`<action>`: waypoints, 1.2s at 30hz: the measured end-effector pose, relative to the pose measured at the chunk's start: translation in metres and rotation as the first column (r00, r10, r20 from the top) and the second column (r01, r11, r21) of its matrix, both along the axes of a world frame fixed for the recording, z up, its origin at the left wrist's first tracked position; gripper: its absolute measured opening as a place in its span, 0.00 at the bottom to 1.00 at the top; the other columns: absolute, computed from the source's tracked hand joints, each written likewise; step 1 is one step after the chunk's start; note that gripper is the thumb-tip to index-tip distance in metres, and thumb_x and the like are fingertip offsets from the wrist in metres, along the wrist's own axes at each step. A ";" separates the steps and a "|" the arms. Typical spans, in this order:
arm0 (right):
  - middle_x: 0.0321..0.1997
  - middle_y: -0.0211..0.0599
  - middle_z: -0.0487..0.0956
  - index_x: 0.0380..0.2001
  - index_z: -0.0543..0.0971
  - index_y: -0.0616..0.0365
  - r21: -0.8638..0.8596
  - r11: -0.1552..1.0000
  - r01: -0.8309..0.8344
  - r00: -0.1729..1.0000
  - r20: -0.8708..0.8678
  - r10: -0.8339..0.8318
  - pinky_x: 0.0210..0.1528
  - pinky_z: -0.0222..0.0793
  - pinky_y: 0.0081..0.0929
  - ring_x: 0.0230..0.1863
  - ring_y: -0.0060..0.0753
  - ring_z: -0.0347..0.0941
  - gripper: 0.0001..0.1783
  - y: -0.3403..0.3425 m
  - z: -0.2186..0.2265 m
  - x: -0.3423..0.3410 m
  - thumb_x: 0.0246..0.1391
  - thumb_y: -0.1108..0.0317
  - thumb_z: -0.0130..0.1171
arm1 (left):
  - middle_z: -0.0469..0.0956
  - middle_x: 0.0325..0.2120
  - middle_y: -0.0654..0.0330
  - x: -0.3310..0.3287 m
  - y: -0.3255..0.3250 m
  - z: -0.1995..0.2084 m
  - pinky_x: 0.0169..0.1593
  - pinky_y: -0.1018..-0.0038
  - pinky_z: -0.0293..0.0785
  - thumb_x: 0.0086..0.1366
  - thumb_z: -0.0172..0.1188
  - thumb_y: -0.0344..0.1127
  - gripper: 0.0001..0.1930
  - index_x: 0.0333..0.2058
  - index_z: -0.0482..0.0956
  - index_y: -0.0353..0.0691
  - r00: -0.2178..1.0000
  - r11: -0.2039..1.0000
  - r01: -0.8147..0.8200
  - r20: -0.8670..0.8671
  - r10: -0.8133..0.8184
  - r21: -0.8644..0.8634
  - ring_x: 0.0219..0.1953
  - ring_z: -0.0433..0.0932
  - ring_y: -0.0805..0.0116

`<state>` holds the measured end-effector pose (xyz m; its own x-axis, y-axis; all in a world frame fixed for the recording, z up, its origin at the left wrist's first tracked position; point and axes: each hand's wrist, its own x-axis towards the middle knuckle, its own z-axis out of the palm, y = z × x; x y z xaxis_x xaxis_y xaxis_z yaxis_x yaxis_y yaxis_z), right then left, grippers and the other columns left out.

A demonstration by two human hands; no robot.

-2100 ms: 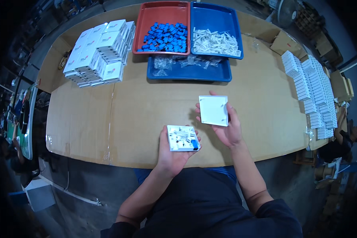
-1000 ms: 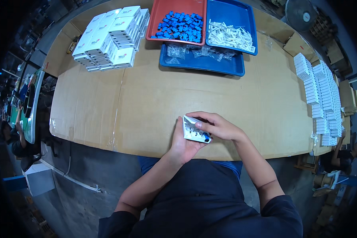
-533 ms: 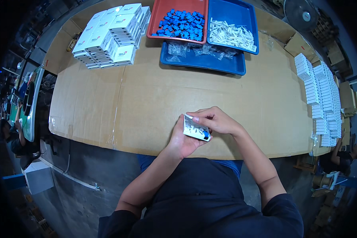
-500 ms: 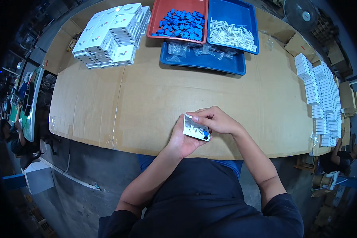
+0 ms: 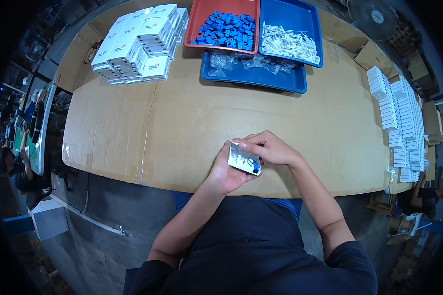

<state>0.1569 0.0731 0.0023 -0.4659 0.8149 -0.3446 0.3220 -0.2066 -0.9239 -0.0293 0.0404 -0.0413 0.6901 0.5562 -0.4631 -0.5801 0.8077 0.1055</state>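
Head view: we held the box (image 5: 238,169) over the table (image 5: 192,123) in our curled left hand (image 5: 226,178), parts (image 5: 256,168) in but still showing, our half-closed right hand (image 5: 270,149) at its rim, grip unclear.

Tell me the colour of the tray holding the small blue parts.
The tray is red; head view.

White boxes (image 5: 155,68) stacked near the far left corner of the bench (image 5: 206,118) carry red marks and dark print on top. The lettering cannot be read.
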 end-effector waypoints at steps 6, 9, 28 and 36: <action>0.28 0.33 0.85 0.41 0.90 0.59 0.031 1.000 -0.003 1.000 -0.009 0.003 0.34 0.75 0.27 0.29 0.19 0.74 0.27 0.002 -0.008 0.000 0.69 0.44 0.59 | 0.80 0.49 0.49 -0.002 0.002 -0.004 0.53 0.53 0.80 0.78 0.41 0.62 0.30 0.61 0.72 0.42 0.999 1.000 0.026 0.048 -0.026 -0.009 0.48 0.82 0.51; 0.42 0.32 0.88 0.57 0.85 0.47 -0.047 0.996 -0.069 0.996 0.051 0.072 0.36 0.77 0.26 0.34 0.18 0.75 0.21 0.005 -0.006 0.004 0.71 0.49 0.58 | 0.80 0.49 0.49 -0.002 0.002 0.000 0.53 0.53 0.80 0.79 0.40 0.61 0.30 0.60 0.72 0.41 0.999 1.000 0.024 0.037 -0.024 -0.007 0.47 0.82 0.51; 0.75 0.55 0.67 0.70 0.71 0.59 0.628 0.777 -0.044 0.999 0.048 0.018 0.73 0.63 0.42 0.74 0.59 0.65 0.37 -0.047 0.005 -0.010 0.60 0.56 0.66 | 0.80 0.50 0.58 -0.005 -0.010 0.026 0.56 0.60 0.79 0.79 0.37 0.64 0.30 0.59 0.73 0.47 0.963 0.988 -0.104 -0.236 0.129 0.115 0.54 0.80 0.64; 0.74 0.61 0.66 0.67 0.73 0.66 0.833 0.537 -0.132 0.991 0.108 0.076 0.73 0.59 0.60 0.74 0.66 0.62 0.44 -0.056 0.014 -0.014 0.59 0.41 0.64 | 0.79 0.51 0.55 0.003 -0.031 0.063 0.56 0.64 0.80 0.80 0.32 0.65 0.34 0.60 0.72 0.42 0.922 0.953 -0.143 -0.314 0.226 0.265 0.53 0.82 0.63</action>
<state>0.1432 0.0168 0.0161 -0.5715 0.6916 0.4417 0.3414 0.6899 -0.6384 -0.0267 0.0096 0.0217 0.3908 0.7786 -0.4911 -0.6127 0.6181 0.4924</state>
